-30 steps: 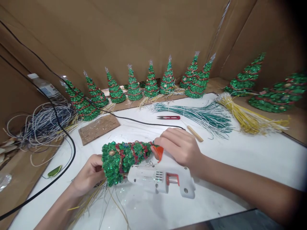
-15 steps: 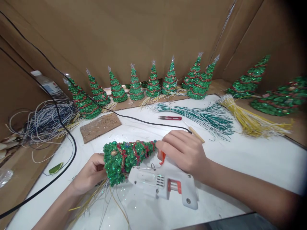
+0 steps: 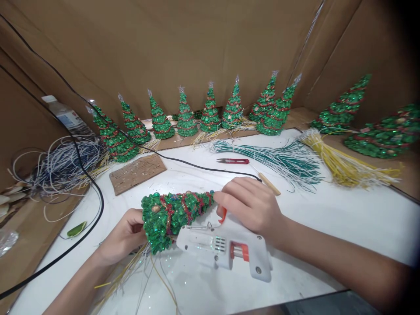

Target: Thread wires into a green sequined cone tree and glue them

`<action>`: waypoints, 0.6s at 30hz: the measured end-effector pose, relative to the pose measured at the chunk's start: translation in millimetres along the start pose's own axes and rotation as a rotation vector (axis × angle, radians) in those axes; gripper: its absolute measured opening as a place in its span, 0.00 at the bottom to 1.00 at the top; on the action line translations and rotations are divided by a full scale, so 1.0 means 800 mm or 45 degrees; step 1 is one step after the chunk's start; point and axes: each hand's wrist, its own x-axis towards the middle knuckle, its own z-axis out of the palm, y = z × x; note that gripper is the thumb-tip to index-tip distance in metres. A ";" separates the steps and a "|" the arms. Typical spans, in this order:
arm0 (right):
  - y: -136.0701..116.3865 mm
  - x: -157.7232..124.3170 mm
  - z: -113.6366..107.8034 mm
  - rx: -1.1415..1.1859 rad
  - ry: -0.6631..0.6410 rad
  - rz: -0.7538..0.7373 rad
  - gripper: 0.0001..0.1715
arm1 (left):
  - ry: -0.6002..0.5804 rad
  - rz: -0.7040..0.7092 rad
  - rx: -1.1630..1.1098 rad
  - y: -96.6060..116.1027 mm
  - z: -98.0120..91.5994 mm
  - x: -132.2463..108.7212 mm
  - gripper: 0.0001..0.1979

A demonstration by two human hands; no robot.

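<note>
A small green glittery Christmas tree [image 3: 177,214] with red garland and gold baubles lies on its side, its tip pointing right. My left hand [image 3: 126,236] grips it at the base, fingers partly hidden behind and under it. Thin yellow and white wires [image 3: 131,271] trail from the base toward me. My right hand [image 3: 251,205] is wrapped around the handle of a white hot glue gun [image 3: 226,249] with an orange trigger. The gun's front end is close against the tree's near side; its nozzle tip is hidden. My right fingertips are by the tree's tip.
Several similar trees [image 3: 187,116] stand along the back. Green wires [image 3: 272,157], yellow wires [image 3: 348,162], red thread snips [image 3: 234,161] and a wooden-handled tool [image 3: 269,184] lie beyond my hands. To the left are a cardboard piece [image 3: 138,174], a wire tangle [image 3: 65,166] and a black cord [image 3: 98,210].
The glue gun's rear has tilted up very slightly. Both hands and the tree stay almost where they were.
</note>
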 end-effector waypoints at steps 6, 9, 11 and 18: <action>0.001 -0.003 0.000 0.005 -0.010 0.006 0.15 | -0.016 -0.020 -0.019 0.001 0.000 -0.002 0.04; 0.001 -0.004 0.000 0.000 -0.012 0.012 0.14 | -0.014 -0.030 -0.020 0.001 0.000 -0.002 0.03; 0.001 -0.004 0.000 0.003 -0.010 0.014 0.14 | -0.006 -0.020 -0.003 0.001 0.000 -0.001 0.04; 0.002 -0.003 0.000 -0.027 -0.008 0.028 0.16 | 0.002 -0.014 0.055 0.001 -0.001 0.000 0.03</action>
